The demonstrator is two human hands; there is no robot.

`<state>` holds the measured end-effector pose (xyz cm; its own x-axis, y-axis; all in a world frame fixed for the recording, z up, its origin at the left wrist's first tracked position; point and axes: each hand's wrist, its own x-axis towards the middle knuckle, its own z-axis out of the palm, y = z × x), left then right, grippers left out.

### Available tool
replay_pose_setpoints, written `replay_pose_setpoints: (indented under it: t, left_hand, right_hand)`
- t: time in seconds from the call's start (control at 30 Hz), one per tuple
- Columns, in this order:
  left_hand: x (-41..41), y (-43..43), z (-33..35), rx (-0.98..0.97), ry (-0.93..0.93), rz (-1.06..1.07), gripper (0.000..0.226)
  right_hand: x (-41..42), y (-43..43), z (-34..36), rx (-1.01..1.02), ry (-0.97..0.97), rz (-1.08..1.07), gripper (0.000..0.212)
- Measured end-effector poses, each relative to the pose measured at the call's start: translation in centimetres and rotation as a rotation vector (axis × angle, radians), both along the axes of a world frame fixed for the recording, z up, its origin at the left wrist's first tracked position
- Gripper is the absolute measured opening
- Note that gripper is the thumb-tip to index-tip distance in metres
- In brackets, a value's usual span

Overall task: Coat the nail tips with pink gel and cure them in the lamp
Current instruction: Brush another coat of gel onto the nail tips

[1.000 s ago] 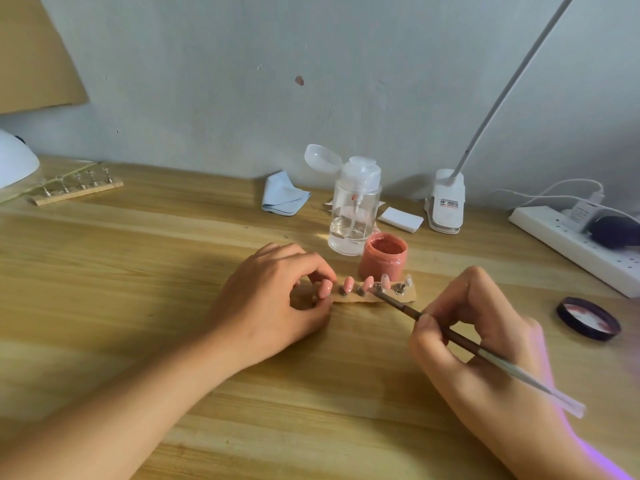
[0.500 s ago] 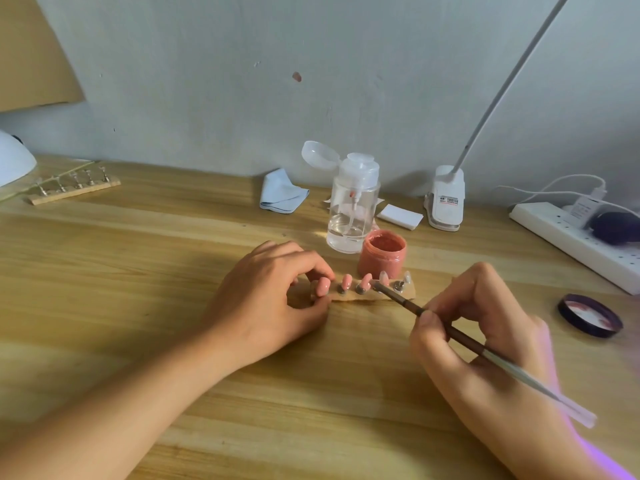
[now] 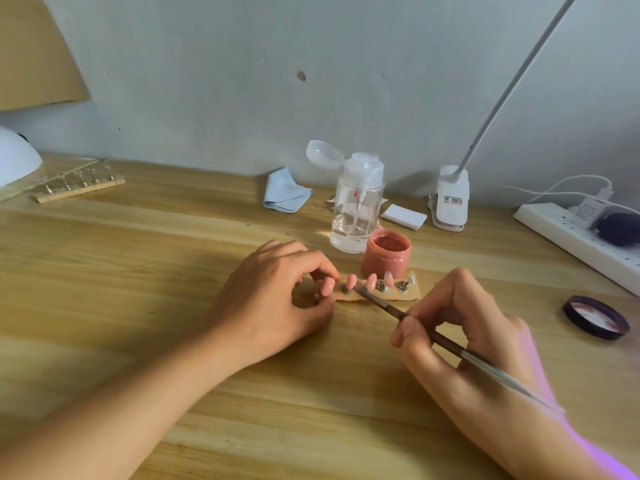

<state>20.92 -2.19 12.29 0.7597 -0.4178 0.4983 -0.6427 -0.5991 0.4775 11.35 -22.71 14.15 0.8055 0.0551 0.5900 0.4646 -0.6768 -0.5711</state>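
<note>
A small wooden strip (image 3: 408, 295) lies mid-table with several nail tips on metal stands; the left ones (image 3: 351, 281) are pink, the right ones (image 3: 411, 278) look clear. My left hand (image 3: 277, 299) grips the strip's left end with curled fingers. My right hand (image 3: 474, 337) pinches a thin brush (image 3: 433, 336), whose tip touches between the second and third nail tips. An open jar of pink gel (image 3: 386, 252) stands just behind the strip. The white curing lamp (image 3: 14, 161) sits at the far left edge.
A clear pump bottle (image 3: 358, 202) stands behind the jar, with a blue cloth (image 3: 285, 194) and white pads (image 3: 403, 216) nearby. A clip lamp base (image 3: 450, 199) and power strip (image 3: 581, 240) are at right. The jar's dark lid (image 3: 595, 317) lies right. A second strip (image 3: 79, 183) lies by the curing lamp.
The brush tip has slid left along the strip, from the right-hand nail tips to the middle ones. My left hand keeps its hold on the strip.
</note>
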Motion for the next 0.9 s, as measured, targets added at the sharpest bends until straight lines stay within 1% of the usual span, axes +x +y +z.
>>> replay_pose_setpoints:
  t: [0.17, 0.27, 0.33, 0.4, 0.53, 0.63, 0.8, 0.87, 0.9]
  left_hand:
    - [-0.1, 0.0, -0.1, 0.006, -0.003, 0.011, 0.014]
    - [0.0, -0.1, -0.2, 0.016, -0.029, 0.05, 0.017]
    - [0.1, -0.1, -0.1, 0.016, -0.033, 0.059, 0.018]
    - [0.0, 0.0, -0.2, 0.014, -0.023, 0.045, 0.016]
    - [-0.1, -0.1, 0.0, 0.028, -0.035, 0.051, 0.012]
    - [-0.2, -0.2, 0.1, 0.032, -0.041, 0.055, 0.013]
    - [-0.3, -0.2, 0.1, 0.043, -0.041, 0.063, 0.015]
    - [-0.3, -0.2, 0.1, 0.047, -0.047, 0.068, 0.014]
    - [-0.3, -0.2, 0.1, 0.047, -0.049, 0.069, 0.013]
  right_hand:
    - [-0.1, 0.0, -0.1, 0.019, -0.039, -0.005, 0.012]
    - [0.0, -0.2, 0.3, 0.141, -0.148, -0.047, 0.014]
    - [0.4, -0.7, 1.1, 0.214, -0.173, -0.051, 0.015]
    - [1.2, -1.2, 2.2, 0.226, -0.105, -0.077, 0.013]
    - [4.2, -2.8, 4.8, 0.277, 0.185, -0.163, 0.0]
    - [6.6, -3.3, 6.3, 0.239, 0.376, -0.177, 0.01]
    - [9.0, -2.8, 5.5, 0.14, 0.548, -0.163, 0.008]
    - [9.2, -2.8, 5.3, 0.118, 0.55, -0.161, 0.008]
    - [8.9, -2.9, 5.2, 0.112, 0.52, -0.166, 0.009]
